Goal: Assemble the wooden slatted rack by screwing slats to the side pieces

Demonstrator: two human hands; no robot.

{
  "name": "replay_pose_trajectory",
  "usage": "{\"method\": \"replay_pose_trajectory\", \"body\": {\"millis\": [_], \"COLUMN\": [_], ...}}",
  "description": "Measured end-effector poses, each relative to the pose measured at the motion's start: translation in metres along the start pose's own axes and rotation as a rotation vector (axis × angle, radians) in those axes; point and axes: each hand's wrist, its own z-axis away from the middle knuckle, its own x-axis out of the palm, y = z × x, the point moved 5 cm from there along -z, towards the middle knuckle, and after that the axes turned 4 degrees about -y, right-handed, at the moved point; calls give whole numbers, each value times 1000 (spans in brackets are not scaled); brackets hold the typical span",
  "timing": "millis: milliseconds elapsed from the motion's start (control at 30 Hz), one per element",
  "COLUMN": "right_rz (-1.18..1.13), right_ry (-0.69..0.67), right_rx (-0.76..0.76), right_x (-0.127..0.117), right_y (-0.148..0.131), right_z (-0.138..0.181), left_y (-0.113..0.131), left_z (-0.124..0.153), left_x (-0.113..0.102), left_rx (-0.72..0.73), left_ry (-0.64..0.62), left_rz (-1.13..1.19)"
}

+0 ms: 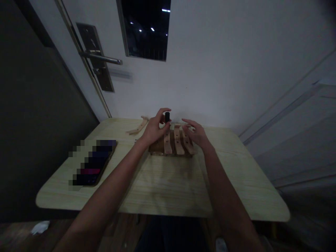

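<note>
A small black cylinder (167, 117) stands upright between the curved fingers and thumb of my left hand (156, 129). Below it lies a brown, shiny-edged block or packet (156, 147). Across this rest three bent wooden pieces with small dark holes: a left one (167, 144), a middle one (179, 141) and a right one (188, 142). My left thumb is close to the top of the left piece. Over the right piece, my right hand (196, 133) has its fingers apart; whether it touches the wood is unclear. Another bent wooden piece (138, 128) lies left of my left hand.
A phone (105, 162), partly pixelated, lies at the left of the pale wooden table (168, 189). Behind the table stands a white door (217, 63) with a metal handle (102, 57) and a dark window (147, 29). Something white (40, 227) is on the floor.
</note>
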Motion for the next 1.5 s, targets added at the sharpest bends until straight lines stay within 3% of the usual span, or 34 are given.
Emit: {"method": "replay_pose_trajectory", "body": {"millis": [133, 233, 300, 467, 667, 967, 1267, 1367, 1500], "right_rz": [-345, -451, -456, -442, -422, -405, -408, -416, -398], "right_ry": [-67, -6, 40, -3, 0, -5, -1, -19, -15], "right_rx": [154, 198, 200, 260, 270, 240, 246, 260, 271], "right_x": [17, 26, 28, 31, 31, 32, 30, 31, 30], "right_y": [26, 36, 39, 45, 44, 46, 42, 43, 45], "right_z": [7, 9, 10, 14, 17, 18, 18, 19, 20], "left_y": [3, 8, 12, 17, 16, 13, 17, 11, 3], "left_z": [-3, -3, -4, -7, -3, 6, -22, -26, -21], "left_x": [1, 5, 6, 2, 3, 2, -6, -6, -4], "left_rx": [49, 74, 92, 168, 202, 165, 256, 214, 110], "left_ry": [-82, -116, -92, 136, 191, 190, 127, 45, 59], "left_rz": [54, 49, 2, -76, -40, 9, 27, 118, 219]}}
